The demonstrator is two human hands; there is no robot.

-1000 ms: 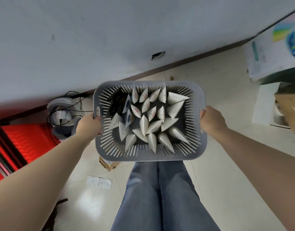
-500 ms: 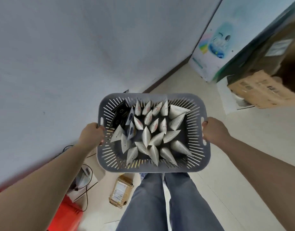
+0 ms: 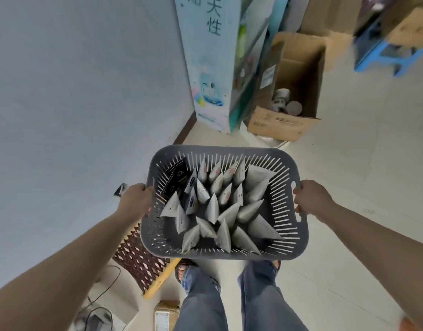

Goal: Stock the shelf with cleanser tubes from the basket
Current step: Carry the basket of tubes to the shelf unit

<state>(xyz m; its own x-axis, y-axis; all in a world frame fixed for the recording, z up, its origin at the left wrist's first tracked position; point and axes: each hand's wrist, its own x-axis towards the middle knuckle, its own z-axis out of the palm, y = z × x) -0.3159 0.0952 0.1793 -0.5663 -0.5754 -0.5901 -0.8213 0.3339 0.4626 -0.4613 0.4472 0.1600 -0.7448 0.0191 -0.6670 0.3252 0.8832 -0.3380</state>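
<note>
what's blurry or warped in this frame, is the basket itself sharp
Head view: the basket and cleanser tubes are fairly sharp; the top right corner is motion-smeared around the blue stool; the wide lens stretches both forearms toward the edges; lighting is soft, without glare.

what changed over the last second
The person turned with the basket: the red object left view; a printed panel, open cardboard box and blue stool now lie ahead. The left hand and right hand still grip its handles; tubes stay inside.
</note>
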